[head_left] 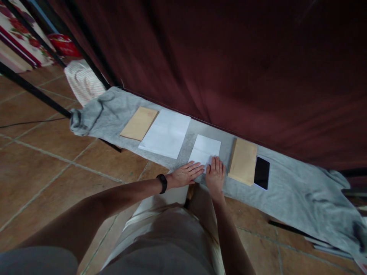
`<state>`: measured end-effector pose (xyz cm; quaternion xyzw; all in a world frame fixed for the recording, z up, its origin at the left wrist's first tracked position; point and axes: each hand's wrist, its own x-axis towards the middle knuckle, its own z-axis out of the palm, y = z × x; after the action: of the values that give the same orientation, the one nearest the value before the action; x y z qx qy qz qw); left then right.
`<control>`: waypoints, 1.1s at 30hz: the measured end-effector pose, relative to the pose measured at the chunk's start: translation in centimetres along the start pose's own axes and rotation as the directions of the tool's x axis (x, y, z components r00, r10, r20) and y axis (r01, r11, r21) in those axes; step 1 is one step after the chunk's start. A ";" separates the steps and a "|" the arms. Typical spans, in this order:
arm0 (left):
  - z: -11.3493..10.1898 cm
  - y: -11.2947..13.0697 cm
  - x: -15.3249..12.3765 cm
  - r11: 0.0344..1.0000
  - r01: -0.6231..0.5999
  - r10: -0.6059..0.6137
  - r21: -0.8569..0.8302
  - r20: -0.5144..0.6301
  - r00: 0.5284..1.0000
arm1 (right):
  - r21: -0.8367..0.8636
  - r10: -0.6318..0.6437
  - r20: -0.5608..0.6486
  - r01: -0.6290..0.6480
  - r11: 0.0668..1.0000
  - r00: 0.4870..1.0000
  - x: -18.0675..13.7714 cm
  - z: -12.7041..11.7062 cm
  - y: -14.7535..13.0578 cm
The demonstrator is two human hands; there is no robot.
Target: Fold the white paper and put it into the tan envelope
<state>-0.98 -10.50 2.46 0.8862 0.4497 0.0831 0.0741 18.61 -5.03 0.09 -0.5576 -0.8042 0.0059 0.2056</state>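
Both hands are pressed flat on a folded white sheet (205, 149) lying on the grey cloth (286, 183) that is spread over the desk. The left hand (187, 173) is laid palm down with fingers together and stretched toward 2 o'clock, its fingertips resting on the sheet's near edge; nothing is gripped. A black wristband (162, 183) is seen on that wrist. The right hand (215, 174) is set just beside it, palm down, fingers straight and close together, pointed toward 12 o'clock, also flat on the sheet's near corner and clamped on nothing. The two hands are almost touching at the fingertips. From the hands, a larger white sheet (166, 133) is found at about 10 o'clock, just beside the folded one, and a brown envelope (139, 123) is lying beyond it, its right edge tucked under or against that larger sheet. At 3 o'clock from the right hand a second brown envelope (243, 161) is laid near the folded sheet, and a black phone (262, 172) is placed face up just past it, touching or nearly touching its edge. A dark red curtain (229, 57) is hung behind the desk at 12 o'clock, and tiled floor (43, 160) is seen at 9 o'clock.
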 end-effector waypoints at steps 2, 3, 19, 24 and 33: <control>0.1 -0.1 0.0 1.000 -0.011 0.011 -0.006 -0.028 1.000 | -0.001 -0.043 0.023 0.044 0.999 0.999 -0.4 -0.2 0.0; 0.2 -0.1 -0.1 1.000 -0.016 0.016 -0.001 -0.039 0.999 | -0.006 -0.057 0.033 0.058 0.998 0.998 -0.7 -0.2 0.1; -1.2 0.0 1.4 0.998 0.053 -0.055 -0.022 -0.129 0.990 | -0.053 -0.070 0.043 0.072 0.996 0.997 -2.9 -0.2 0.4; -0.2 -0.9 6.7 0.992 0.111 -0.119 -0.065 -0.130 0.984 | -0.060 -0.042 0.054 0.045 0.997 0.998 -2.6 -0.3 0.0; 1.1 -6.1 9.1 0.940 0.340 -0.336 -0.020 -0.219 0.916 | -0.043 -0.003 0.059 0.006 0.999 0.998 -2.1 -0.7 -0.3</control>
<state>-0.26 0.36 0.88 0.7813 0.6020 0.1622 0.0292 19.16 -7.21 0.15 -0.5598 -0.8110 0.0045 0.1699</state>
